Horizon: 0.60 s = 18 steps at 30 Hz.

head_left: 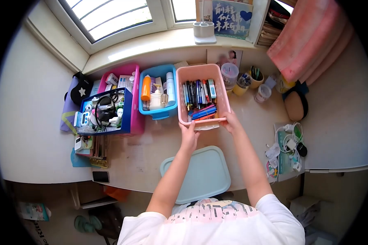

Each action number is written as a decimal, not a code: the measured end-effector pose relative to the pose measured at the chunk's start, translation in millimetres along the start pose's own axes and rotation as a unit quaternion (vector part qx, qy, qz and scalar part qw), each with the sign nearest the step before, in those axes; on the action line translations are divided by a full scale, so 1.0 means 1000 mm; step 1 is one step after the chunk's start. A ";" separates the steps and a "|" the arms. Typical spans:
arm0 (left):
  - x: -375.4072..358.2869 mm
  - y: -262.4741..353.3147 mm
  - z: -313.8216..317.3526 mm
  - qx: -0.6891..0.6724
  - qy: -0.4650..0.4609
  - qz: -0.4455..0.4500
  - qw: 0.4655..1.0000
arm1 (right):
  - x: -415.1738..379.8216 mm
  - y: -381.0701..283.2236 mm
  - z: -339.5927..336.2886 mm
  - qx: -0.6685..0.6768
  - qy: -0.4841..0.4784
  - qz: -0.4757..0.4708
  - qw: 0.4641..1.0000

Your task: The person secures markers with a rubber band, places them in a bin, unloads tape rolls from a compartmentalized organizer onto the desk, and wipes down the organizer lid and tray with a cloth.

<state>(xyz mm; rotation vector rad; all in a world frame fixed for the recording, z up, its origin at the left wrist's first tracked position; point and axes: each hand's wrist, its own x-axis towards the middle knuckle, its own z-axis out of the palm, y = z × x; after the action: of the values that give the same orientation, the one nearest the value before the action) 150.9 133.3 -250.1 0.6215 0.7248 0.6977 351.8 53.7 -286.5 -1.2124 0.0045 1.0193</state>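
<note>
Pale beige bench (151, 151) under a window, cluttered along the back. Light blue rounded plastic lid (198, 171) lies flat at the bench's near edge, between the person's forearms. Pink rectangular plastic basket (183, 92) sits centre of the bench, long side running away from the person, filled with pens and markers (198, 98). Just left of it, a blue plastic basket (157, 112) with an orange bottle and white pump bottles. Further left, a magenta plastic bin (135, 102) with a dark blue box (126, 110) of cables and small gadgets in front of it. Right of the pink basket: small cups and jars (243, 81) near the wall. Tangle of white cables (288, 141) at bench's right edge. Black phone (100, 176) at the near left edge.

Left hand (189, 132) grips the pink basket's near rim at the left corner, fingers closed over it. Right hand (232, 121) grips the near right corner, same way.
</note>
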 end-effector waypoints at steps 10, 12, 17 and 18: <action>-0.009 -0.006 -0.021 0.135 -0.007 0.020 0.991 | -0.047 0.027 -0.023 0.047 -0.001 0.010 0.999; -0.025 0.006 -0.064 0.386 -0.021 0.120 0.915 | -0.093 0.060 -0.042 -0.101 0.008 -0.055 0.993; -0.139 0.014 -0.171 0.784 0.156 0.202 0.566 | -0.213 0.144 -0.094 -0.418 0.039 -0.069 0.905; -0.160 0.006 -0.190 0.689 0.151 0.137 0.695 | -0.228 0.148 -0.093 -0.420 0.039 -0.064 0.905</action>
<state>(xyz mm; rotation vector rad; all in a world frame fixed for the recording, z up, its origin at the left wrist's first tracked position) -84.0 67.7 -298.7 2.0745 1.4734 0.4055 170.1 -165.3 -322.8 -2.0043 -0.4923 0.8675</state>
